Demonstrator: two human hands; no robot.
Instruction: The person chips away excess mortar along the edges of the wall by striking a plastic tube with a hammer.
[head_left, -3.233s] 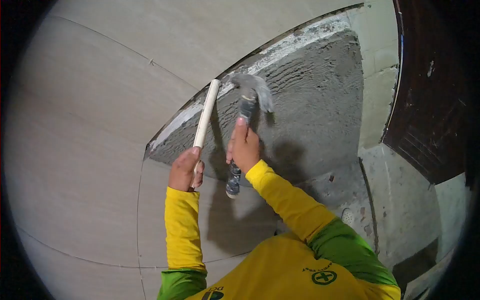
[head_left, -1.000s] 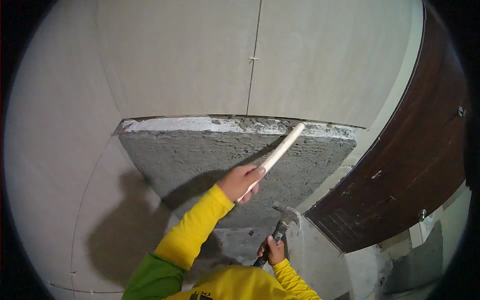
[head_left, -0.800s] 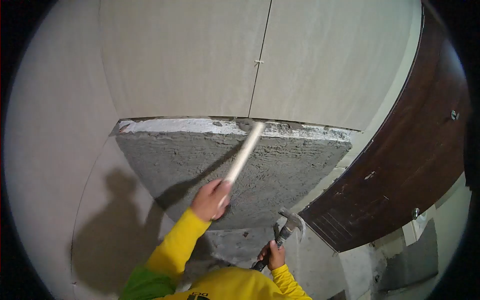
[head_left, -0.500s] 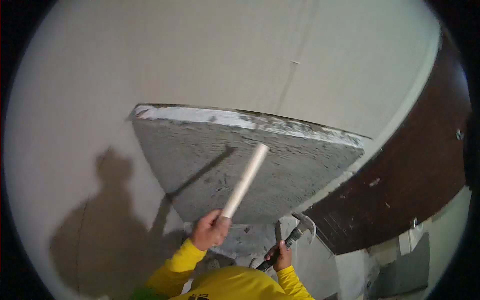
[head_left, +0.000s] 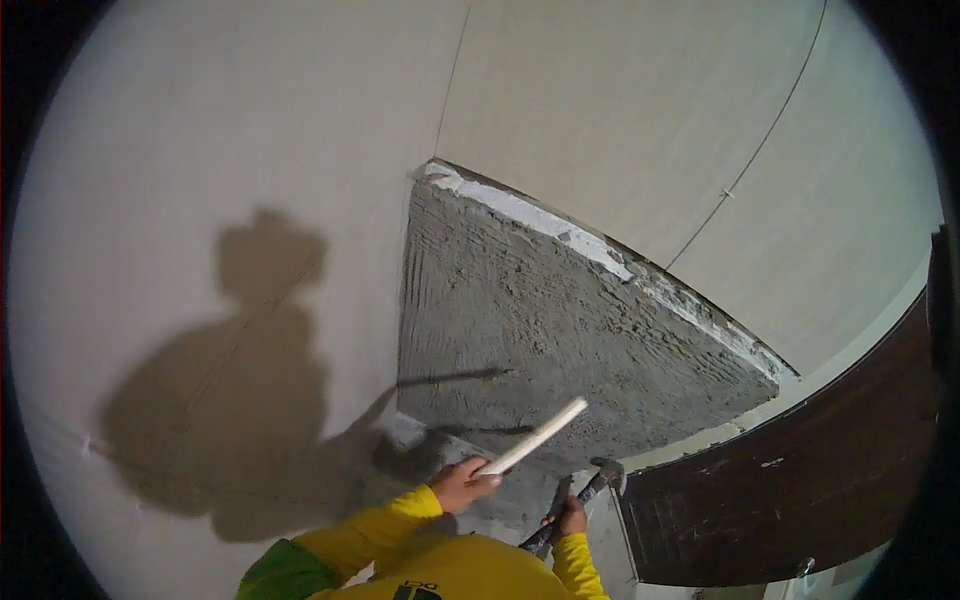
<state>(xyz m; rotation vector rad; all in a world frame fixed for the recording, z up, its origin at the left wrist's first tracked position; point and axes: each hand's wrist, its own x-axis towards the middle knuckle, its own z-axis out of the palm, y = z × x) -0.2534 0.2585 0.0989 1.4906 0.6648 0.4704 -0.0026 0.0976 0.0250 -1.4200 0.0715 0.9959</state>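
My left hand (head_left: pixel 465 485) is closed around the lower end of a pale wooden stick (head_left: pixel 540 435), which points up and to the right in front of the grey mortar. My right hand (head_left: pixel 572 518) grips a claw hammer (head_left: pixel 592 488) by its dark handle, the head upward and near the mortar's lower edge. Behind both tools spreads a rough, ridged patch of grey mortar (head_left: pixel 560 310). A white, chipped strip (head_left: pixel 540 218) runs along its upper edge.
Smooth, pale wall panels (head_left: pixel 620 90) surround the mortar, with thin joint lines between some of them. A dark brown door-like panel (head_left: pixel 780 490) lies at the lower right. A large shadow (head_left: pixel 240 390) falls on the left wall.
My view has turned, so the mortar patch sits tilted and further right. The wooden stick is lower and leans more to the right. Both hands keep their hold.
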